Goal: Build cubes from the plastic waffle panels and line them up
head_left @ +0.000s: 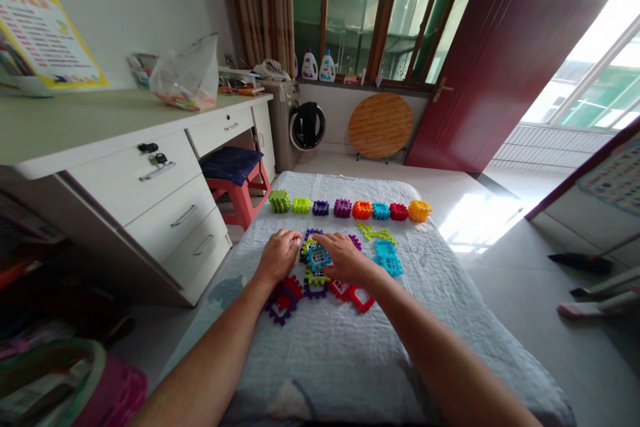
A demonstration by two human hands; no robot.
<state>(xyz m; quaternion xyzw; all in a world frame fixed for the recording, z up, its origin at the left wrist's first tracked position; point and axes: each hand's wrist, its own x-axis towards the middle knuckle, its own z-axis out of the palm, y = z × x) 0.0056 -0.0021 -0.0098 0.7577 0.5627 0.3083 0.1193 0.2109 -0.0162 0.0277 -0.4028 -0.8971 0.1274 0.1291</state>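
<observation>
My right hand reaches over a loose pile of plastic building pieces, its fingers and thumb bent around a blue lattice building piece. Beneath that lie yellow-green pieces and dark purple pieces with notched edges. At the pile's left side, my left hand has its fingers curled together; what they hold, if anything, is hidden. Nearer to me are a dark purple frame piece touching a red one, and a red frame piece. Blue pieces lie right of my right hand.
Stacked blocks form a row along the far part of the cloth-covered surface, from a green stack to a yellow-orange stack. Flat green pieces lie before it. A desk and stool stand left.
</observation>
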